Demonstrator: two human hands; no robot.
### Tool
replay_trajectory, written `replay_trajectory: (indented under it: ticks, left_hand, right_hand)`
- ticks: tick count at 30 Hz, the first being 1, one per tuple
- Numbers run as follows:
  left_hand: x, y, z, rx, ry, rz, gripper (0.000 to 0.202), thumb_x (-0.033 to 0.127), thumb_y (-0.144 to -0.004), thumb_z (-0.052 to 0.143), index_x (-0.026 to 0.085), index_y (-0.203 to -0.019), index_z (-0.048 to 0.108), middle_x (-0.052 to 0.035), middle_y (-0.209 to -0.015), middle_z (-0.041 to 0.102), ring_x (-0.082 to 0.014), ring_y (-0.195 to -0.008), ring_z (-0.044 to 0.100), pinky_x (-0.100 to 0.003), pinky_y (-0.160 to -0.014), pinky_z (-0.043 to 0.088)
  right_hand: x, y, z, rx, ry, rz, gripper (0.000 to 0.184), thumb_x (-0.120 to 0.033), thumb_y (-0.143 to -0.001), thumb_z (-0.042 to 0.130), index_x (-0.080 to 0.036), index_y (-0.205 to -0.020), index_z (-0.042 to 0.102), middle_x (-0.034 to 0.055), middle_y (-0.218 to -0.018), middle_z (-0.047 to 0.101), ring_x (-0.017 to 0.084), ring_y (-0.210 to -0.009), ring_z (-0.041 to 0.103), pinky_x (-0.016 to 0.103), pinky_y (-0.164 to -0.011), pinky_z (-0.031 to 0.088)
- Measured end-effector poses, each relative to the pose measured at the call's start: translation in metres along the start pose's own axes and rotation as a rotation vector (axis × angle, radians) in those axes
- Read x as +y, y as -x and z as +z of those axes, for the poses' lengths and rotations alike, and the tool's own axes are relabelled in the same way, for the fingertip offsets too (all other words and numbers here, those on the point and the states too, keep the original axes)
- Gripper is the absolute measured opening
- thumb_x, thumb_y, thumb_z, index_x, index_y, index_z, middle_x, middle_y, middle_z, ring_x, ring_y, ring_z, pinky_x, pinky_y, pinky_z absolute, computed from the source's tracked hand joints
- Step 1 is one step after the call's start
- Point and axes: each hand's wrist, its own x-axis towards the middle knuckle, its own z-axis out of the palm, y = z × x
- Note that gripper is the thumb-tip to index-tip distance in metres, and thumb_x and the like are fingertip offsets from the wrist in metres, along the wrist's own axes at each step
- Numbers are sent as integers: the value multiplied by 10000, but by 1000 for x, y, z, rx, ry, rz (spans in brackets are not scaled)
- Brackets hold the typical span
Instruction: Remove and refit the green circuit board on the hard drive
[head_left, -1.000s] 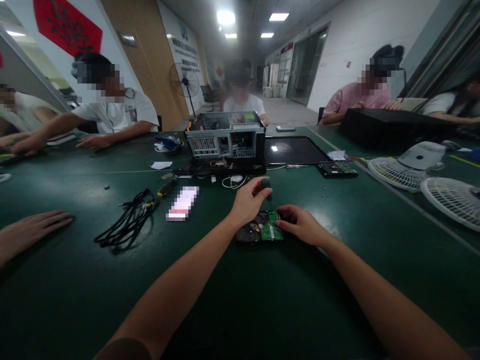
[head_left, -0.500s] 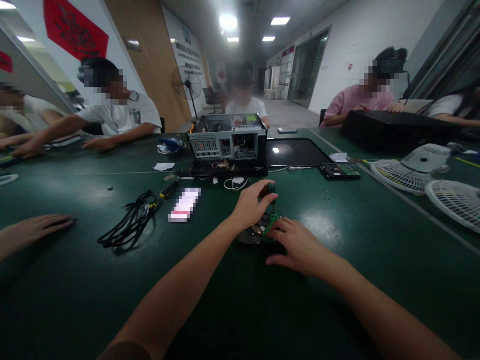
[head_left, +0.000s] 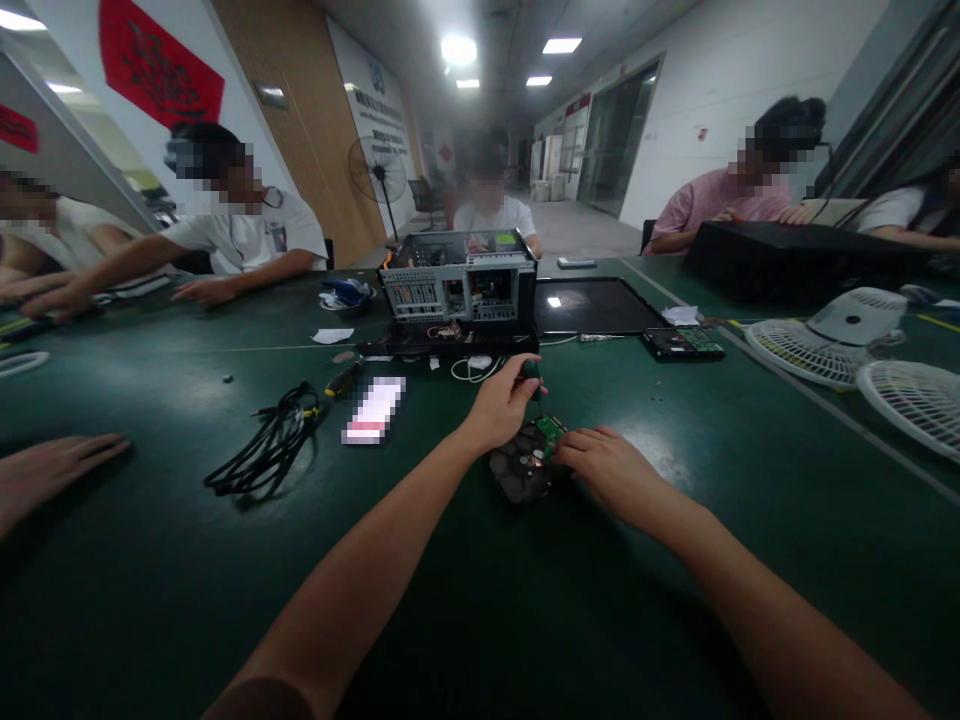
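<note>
A hard drive (head_left: 517, 472) lies on the green table in front of me, its green circuit board (head_left: 550, 430) facing up. My left hand (head_left: 501, 402) is closed around the dark handle of a screwdriver (head_left: 532, 378). The screwdriver stands nearly upright, with its shaft pointing down at the far edge of the drive; the tip is too small to make out. My right hand (head_left: 600, 470) grips the drive's right side, fingers at the circuit board's edge and thumb hidden.
Beyond the drive stands an opened computer case (head_left: 457, 290). Left lie a phone (head_left: 373, 410), a black cable coil (head_left: 266, 450) and another screwdriver (head_left: 343, 380). Right are a second drive (head_left: 684, 344) and white fan parts (head_left: 810, 350). A co-worker's hand (head_left: 60, 475) rests at far left.
The hard drive has turned a little, showing more of its dark body. My left hand and the screwdriver have shifted slightly left; my right hand's fingers have drawn in at the drive's side.
</note>
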Motion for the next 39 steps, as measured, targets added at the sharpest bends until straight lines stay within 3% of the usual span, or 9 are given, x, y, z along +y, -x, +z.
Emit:
replay_trajectory:
  ticks: [6,11,14,17,19,22,27,32,39]
  left_hand:
    - [-8,-4,-10,30,-115,-30,352,200,-1001,511,236,-1351,518,-51,-996,718,-192,-932,723,-413,-944,544]
    - [-11,-6,-15,30,-113,-50,370,197,-1001,506,228,-1370,505,-63,-1014,723,-196,-926,729,-417,-932,554]
    - [-3,-5,-15,2,-142,-18,373,207,-1005,502,226,-1377,505,-59,-1025,724,-197,-942,728,-402,-947,541]
    - [6,-3,-12,-23,-189,36,384,202,-1000,505,224,-1383,504,-53,-1011,730,-204,-984,715,-390,-974,516]
    - [9,-2,-11,-27,-193,53,378,190,-999,496,224,-1376,506,-52,-1015,729,-203,-991,710,-382,-973,512]
    - [8,-2,-11,-41,-190,47,340,191,-1001,489,228,-1337,521,-48,-1019,727,-198,-985,707,-379,-968,513]
    - [-2,-5,-20,-37,-224,32,352,213,-1010,481,224,-1360,513,-53,-1018,724,-195,-967,703,-392,-962,515]
    - [-10,-6,-35,36,-235,-3,523,219,-1019,464,236,-1527,341,-64,-1032,725,-200,-974,710,-420,-972,515]
    - [3,-7,-43,29,-385,97,398,304,-997,554,284,-1394,560,-69,-1174,623,-207,-1041,629,-366,-920,524]
  right_hand:
    - [31,-2,8,70,-111,50,529,24,-801,448,-228,-1183,714,81,-1308,689,248,-1217,626,451,-1045,436]
    - [24,0,3,109,-160,75,424,-78,-858,482,-182,-1193,722,109,-1266,705,275,-1291,577,481,-1123,407]
    - [9,7,-4,90,-183,126,427,-352,-947,558,-167,-1318,660,145,-1355,652,341,-1368,499,551,-1148,372]
    - [-7,12,-5,31,-189,154,857,-715,-800,664,-146,-1434,566,198,-1503,517,433,-1436,388,626,-1161,323]
    - [-14,13,-2,7,-169,147,1075,-805,-663,721,-109,-1459,532,247,-1550,436,476,-1465,314,653,-1172,286]
    - [-15,12,4,22,-143,135,1034,-726,-667,772,-117,-1464,523,253,-1552,424,477,-1480,280,665,-1185,247]
    - [7,10,5,-31,-184,111,883,-512,-755,760,-211,-1528,460,168,-1622,350,443,-1516,210,673,-1198,185]
    - [26,10,5,-7,-234,120,892,-333,-726,722,-235,-1558,414,151,-1633,315,419,-1518,212,641,-1206,174]
    - [33,8,12,16,-256,138,915,-586,-779,735,-218,-1553,415,148,-1620,351,406,-1507,249,624,-1210,213]
